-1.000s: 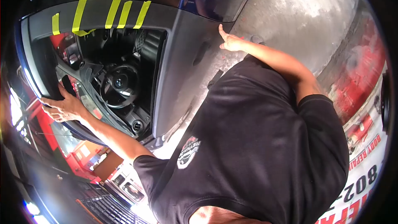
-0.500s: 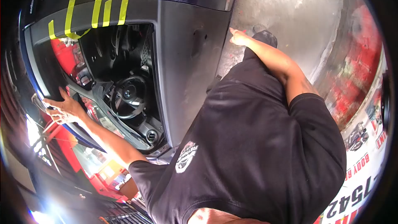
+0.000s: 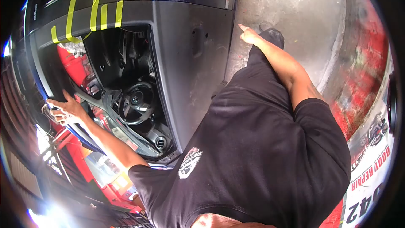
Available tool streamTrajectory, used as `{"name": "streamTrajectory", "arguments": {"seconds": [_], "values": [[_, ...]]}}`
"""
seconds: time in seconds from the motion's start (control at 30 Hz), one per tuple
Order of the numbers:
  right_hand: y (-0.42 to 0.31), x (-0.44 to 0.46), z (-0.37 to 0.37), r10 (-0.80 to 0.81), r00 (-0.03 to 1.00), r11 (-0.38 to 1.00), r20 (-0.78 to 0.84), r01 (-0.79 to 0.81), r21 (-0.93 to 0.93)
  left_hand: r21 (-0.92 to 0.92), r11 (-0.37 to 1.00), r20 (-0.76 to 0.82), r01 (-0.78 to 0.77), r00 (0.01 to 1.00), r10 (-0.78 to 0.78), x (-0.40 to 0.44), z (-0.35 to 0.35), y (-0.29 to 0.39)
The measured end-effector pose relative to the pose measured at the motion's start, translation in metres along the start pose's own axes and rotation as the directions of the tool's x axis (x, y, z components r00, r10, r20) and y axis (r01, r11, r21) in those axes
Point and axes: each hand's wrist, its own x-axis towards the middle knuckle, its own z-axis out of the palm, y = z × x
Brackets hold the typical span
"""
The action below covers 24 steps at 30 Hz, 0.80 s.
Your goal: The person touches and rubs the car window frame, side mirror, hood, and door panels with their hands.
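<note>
A car body in dull dark grey (image 3: 185, 59) fills the left half of the head view. My left hand (image 3: 69, 109) reaches across the window opening and rests at the far edge of the frame above it. Its fingers are spread, and pale, glare-lit shapes beside the fingertips cannot be made out. My right hand (image 3: 249, 34) hangs low beside the car's lower edge, above the floor, fingers stretched out with nothing visible in them. Strips of yellow tape (image 3: 95, 10) cross the dark pillar. Through the opening shows a black steering wheel (image 3: 136, 101).
A concrete floor (image 3: 295, 8) stretches right of the car, up to a worn red and grey wall (image 3: 363, 59). A printed banner (image 3: 371, 173) is at lower right. Red equipment (image 3: 76, 156) and bright lights lie beyond the car at left. My foot (image 3: 272, 36) is on the floor.
The view has shifted slightly, so the steering wheel sits a little further right and lower. My right hand appears further from the car's edge. My left hand stays at the frame.
</note>
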Motion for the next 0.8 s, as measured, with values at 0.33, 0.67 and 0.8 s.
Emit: {"name": "streamTrajectory", "arguments": {"seconds": [0.33,0.67,0.8], "values": [[0.050,-0.001,0.018,-0.098,0.995,0.991,-0.021,0.096,-0.088,-0.023,0.999,-0.007,0.026,1.000,-0.026,0.002,-0.019,0.008],[0.117,0.006,0.037,-0.357,0.920,0.917,-0.158,0.314,-0.245,-0.009,1.000,0.000,0.025,1.000,-0.025,0.006,-0.029,0.011],[0.139,0.022,0.046,-0.119,0.993,0.993,0.011,0.119,-0.004,-0.011,0.999,0.027,0.038,0.999,-0.038,0.009,-0.034,0.011]]}}
